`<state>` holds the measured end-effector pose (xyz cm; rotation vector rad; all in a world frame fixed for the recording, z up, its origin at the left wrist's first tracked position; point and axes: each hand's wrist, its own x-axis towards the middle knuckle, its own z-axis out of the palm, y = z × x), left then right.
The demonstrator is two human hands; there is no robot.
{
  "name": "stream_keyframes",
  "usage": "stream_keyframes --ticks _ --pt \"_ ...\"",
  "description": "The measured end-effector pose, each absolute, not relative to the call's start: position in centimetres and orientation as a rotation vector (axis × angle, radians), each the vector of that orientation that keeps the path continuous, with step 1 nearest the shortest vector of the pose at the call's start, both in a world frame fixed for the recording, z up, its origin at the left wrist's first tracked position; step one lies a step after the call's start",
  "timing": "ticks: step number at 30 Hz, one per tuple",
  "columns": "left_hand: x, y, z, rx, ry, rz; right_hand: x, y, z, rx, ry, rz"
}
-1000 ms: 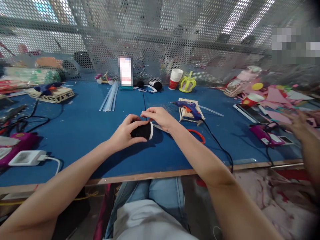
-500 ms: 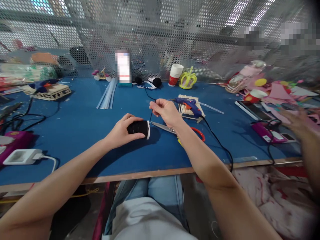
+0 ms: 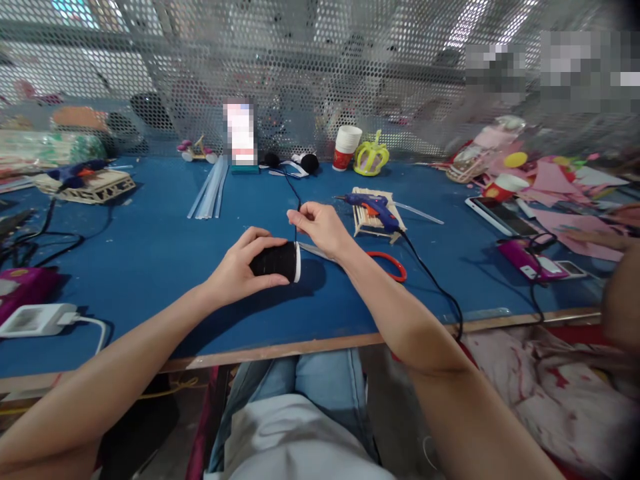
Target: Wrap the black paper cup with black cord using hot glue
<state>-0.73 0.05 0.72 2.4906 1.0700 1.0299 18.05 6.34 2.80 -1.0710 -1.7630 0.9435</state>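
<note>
1. Black thread spool with white plastic rim (image 3: pixel 276 261): matt, fibrous winding.
2. Blue table top (image 3: pixel 150 247): matt, felt-like.
3. Perforated grey metal screen (image 3: pixel 320 73): dull sheen.
4. Blue plastic glue gun (image 3: pixel 373 205): glossy, on pale wooden-stick rack (image 3: pixel 361 220).

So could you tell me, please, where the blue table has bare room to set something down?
Bare table lies between the clear sticks and the left hand, and near the front edge. The right side, around the pink paper scraps and phones, is crowded.

A black thread spool with a white rim (image 3: pixel 277 261) sits on the deep blue felt tabletop (image 3: pixel 150 267). Nearby lie red-handled scissors (image 3: pixel 385 262), a blue-and-orange glue gun (image 3: pixel 374 205) and a yellow-green plastic crown (image 3: pixel 371 159).
</note>
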Motion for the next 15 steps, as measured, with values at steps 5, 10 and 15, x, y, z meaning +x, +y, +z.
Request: stream_keyframes --ticks 5,10,15 --pt "-0.65 -0.06 0.96 2.562 1.037 1.066 18.03 6.27 2.74 -1.106 -1.842 0.96" --pt "-0.78 -0.09 0.98 2.617 1.013 1.112 18.09 6.09 2.87 -1.171 -1.929 0.936" --pt "-0.88 -0.09 0.88 2.655 0.995 1.179 18.05 5.99 2.86 -1.212 -1.935 0.961"
